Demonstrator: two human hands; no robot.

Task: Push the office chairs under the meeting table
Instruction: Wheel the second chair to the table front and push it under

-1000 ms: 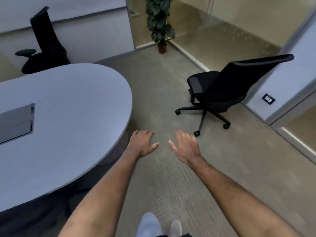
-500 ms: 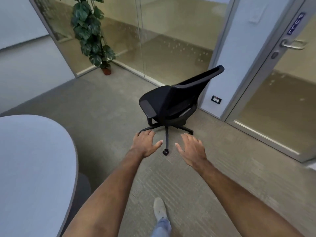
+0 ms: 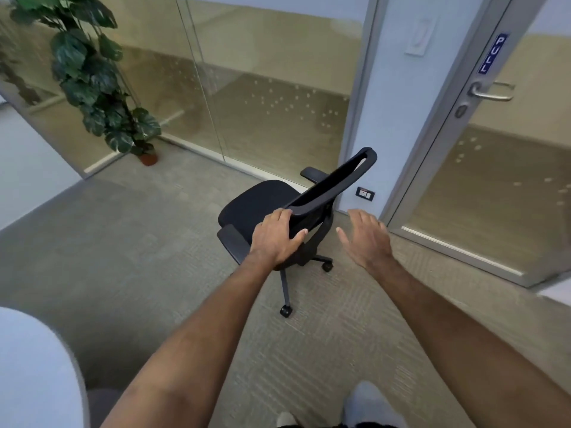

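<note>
Now: left hand (image 3: 276, 237) rests on the near end of the chair's (image 3: 278, 211) backrest top edge, fingers curling over it. Right hand (image 3: 366, 239) hangs spread and empty, just right of the backrest. Backrest edge runs away up-right. Chair stands on carpet by the glass wall; table (image 3: 34, 369) lies down-left, behind the hands.

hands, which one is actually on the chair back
The left hand, resting on the near end of the chair backrest; the right hand hovers open beside it, touching nothing.
</note>
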